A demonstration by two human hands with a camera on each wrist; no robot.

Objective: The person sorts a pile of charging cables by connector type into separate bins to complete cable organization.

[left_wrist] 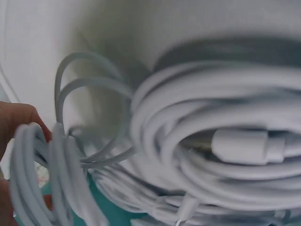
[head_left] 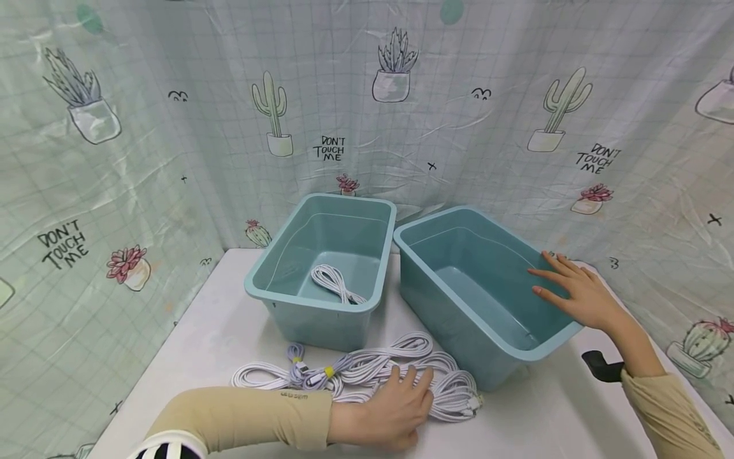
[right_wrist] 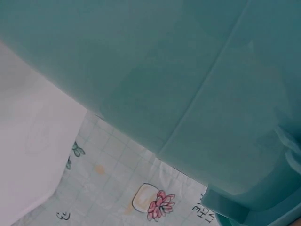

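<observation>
My left hand (head_left: 395, 408) reaches into a pile of coiled white cables (head_left: 413, 347) on the table. In the left wrist view its fingers (left_wrist: 19, 117) grip a bundled white cable (left_wrist: 61, 174), beside a bigger coil (left_wrist: 211, 103) with a white plug. Two lavender cables (head_left: 295, 366) with yellow ties lie left of that hand. At the right, my right hand (head_left: 579, 290) rests over the rim of a teal bin (head_left: 447, 299), fingers extended. The bin's wall (right_wrist: 141, 70) fills most of the right wrist view, where that hand is mostly hidden.
A second teal bin (head_left: 321, 325) stands to the left, with a coiled white cable (head_left: 332, 280) inside. Behind both bins hangs a curtain (head_left: 355, 95) printed with cacti. The white table (head_left: 229, 344) extends around the bins.
</observation>
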